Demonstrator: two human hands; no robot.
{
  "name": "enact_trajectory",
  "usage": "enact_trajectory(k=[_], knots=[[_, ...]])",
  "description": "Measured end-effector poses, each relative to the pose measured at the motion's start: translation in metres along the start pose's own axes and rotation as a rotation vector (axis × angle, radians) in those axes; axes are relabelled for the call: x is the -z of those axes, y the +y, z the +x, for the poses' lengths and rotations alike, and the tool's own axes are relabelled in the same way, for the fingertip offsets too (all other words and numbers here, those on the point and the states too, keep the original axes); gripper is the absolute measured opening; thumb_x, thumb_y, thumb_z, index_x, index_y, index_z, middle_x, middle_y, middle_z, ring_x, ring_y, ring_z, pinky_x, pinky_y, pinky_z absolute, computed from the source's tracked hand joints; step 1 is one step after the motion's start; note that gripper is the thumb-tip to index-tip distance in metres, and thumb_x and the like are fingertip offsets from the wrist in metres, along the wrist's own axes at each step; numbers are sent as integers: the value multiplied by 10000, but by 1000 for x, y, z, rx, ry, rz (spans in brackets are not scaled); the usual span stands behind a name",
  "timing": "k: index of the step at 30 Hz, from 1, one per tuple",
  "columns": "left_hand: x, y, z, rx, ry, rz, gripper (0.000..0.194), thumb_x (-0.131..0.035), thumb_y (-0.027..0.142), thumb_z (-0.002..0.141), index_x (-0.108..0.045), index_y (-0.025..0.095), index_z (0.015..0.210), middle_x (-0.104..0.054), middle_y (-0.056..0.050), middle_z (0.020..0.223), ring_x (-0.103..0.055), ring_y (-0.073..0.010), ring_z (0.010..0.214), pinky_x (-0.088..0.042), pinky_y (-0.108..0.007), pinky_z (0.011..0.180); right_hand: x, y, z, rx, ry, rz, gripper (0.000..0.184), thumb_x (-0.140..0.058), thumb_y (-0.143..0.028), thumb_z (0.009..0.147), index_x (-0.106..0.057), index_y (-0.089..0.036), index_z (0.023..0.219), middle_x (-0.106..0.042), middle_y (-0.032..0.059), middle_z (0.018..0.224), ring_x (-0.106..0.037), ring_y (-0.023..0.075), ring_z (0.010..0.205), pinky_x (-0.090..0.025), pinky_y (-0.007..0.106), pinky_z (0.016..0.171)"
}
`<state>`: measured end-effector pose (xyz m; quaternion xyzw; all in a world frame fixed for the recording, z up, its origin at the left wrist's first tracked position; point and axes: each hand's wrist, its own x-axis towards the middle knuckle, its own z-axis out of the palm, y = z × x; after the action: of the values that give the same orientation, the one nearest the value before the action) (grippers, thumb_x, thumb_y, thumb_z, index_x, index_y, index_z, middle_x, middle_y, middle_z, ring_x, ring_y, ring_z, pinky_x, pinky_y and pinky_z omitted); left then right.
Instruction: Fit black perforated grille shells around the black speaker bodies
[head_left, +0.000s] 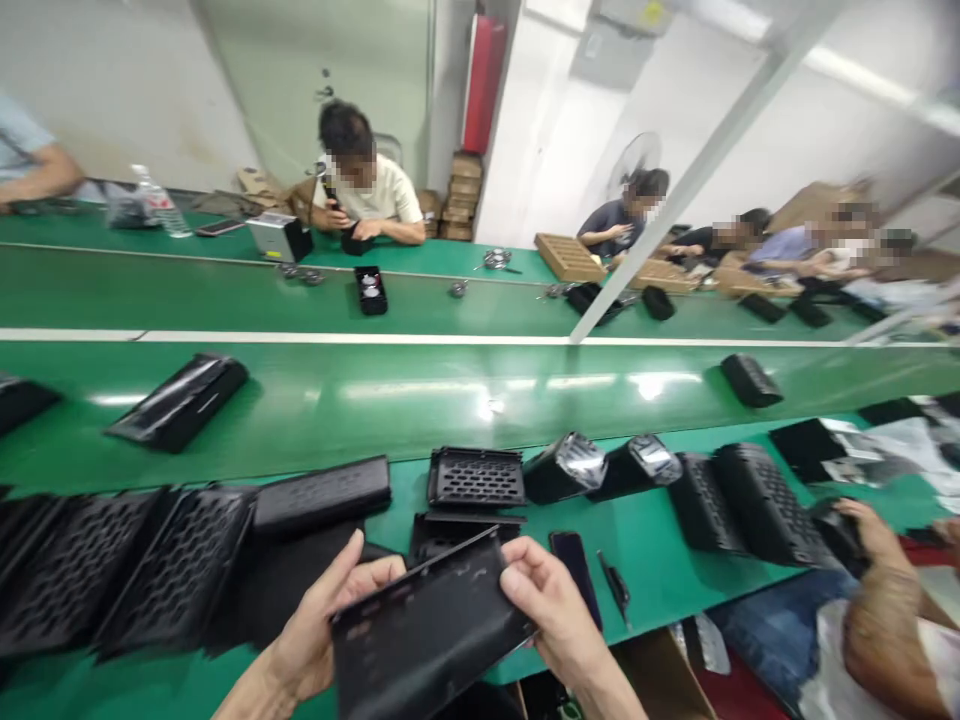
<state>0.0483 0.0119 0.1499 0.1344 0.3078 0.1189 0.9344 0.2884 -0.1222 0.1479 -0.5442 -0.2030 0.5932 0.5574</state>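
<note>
A black plastic housing panel (435,630) is held tilted close to me, its smooth dark face turned up. My left hand (319,620) grips its left end, thumb raised above the edge and fingers behind it. At the upper right corner, my right hand (551,605) pinches the panel between thumb and fingers. Just beyond it, a black perforated housing (477,477) rests on the green bench, with another partly hidden below. A long black housing (324,495) lies beyond my left hand. To the right of my right hand are a dark phone (576,575) and a black pen-like tool (615,588).
Perforated black panels (180,565) are stacked at left. Two housings with shiny ends (568,467) stand beyond the phone. A green conveyor belt (420,400) runs across, carrying a wrapped black piece (184,400). A co-worker's arm (885,590) is close at right; others sit opposite.
</note>
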Motion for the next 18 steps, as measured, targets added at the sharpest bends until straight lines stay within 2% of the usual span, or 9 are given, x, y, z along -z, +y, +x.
enact_trajectory(k=[3, 5, 6, 8, 9, 10, 12, 15, 18], knots=[[-9, 0, 24, 241, -160, -25, 519, -664, 533, 950, -767, 78, 1178, -820, -156, 981, -778, -335, 990, -540, -399, 983, -2, -5, 5, 0, -64, -76, 462, -813, -603, 839, -630, -197, 965, -579, -33, 674, -410, 74, 484, -314, 190, 412], [-10, -5, 35, 293, -145, -42, 562, -734, 497, 905, -746, 47, 1241, -826, -158, 977, -779, -354, 1001, -540, -404, 997, 8, -5, 4, 22, -37, -146, 464, -798, -608, 845, -644, -200, 1002, -608, -20, 714, -456, 92, 519, -361, 206, 451], [-9, -8, 39, 309, -117, -50, 595, -758, 493, 884, -737, 32, 1259, -827, -161, 969, -779, -362, 996, -544, -408, 996, 20, -4, 4, 56, 54, -193, 477, -792, -617, 841, -651, -203, 1031, -619, -14, 730, -478, 103, 528, -387, 222, 469], [-3, -13, 43, 312, -54, -65, 647, -771, 509, 867, -729, 3, 1267, -826, -169, 933, -782, -372, 966, -559, -412, 973, 56, -1, 4, 157, 387, -291, 546, -786, -649, 813, -647, -206, 1099, -639, 1, 765, -543, 142, 561, -453, 264, 514], [0, -15, 43, 302, -26, -76, 662, -762, 526, 869, -731, -4, 1264, -825, -173, 913, -784, -375, 944, -567, -414, 954, 79, -1, 6, 214, 641, -337, 602, -798, -675, 772, -638, -204, 1111, -645, 10, 774, -583, 171, 598, -493, 290, 553], [3, -16, 43, 283, -9, -92, 671, -743, 547, 875, -734, 1, 1264, -823, -173, 900, -785, -380, 924, -575, -422, 933, 105, -3, 10, 239, 809, -352, 670, -807, -686, 743, -608, -201, 1162, -671, 45, 869, -650, 224, 732, -540, 325, 636], [8, -19, 40, 226, -7, -134, 666, -686, 592, 892, -743, 56, 1282, -823, -161, 912, -783, -390, 892, -586, -455, 889, 156, -9, 23, 261, 1012, -364, 897, -828, -715, 650, -501, -182, 1293, -650, 158, 1168, -660, 343, 1046, -572, 408, 770], [8, -20, 33, 135, -68, -175, 610, -563, 646, 927, -762, 189, 1278, -824, -125, 993, -776, -384, 893, -587, -485, 834, 211, -24, 56, 301, 1077, -407, 1157, -913, -654, 436, -438, -158, 1368, -541, 258, 1399, -565, 451, 1263, -547, 518, 926], [4, -19, 29, 90, -150, -172, 785, -472, 761, 913, -779, 100, 1205, -805, -188, 938, -766, -360, 827, -580, -427, 749, 232, -38, 87, 380, 1039, -450, 1126, -923, -620, 365, -511, -155, 1305, -666, 202, 1241, -637, 433, 1168, -549, 517, 949]])
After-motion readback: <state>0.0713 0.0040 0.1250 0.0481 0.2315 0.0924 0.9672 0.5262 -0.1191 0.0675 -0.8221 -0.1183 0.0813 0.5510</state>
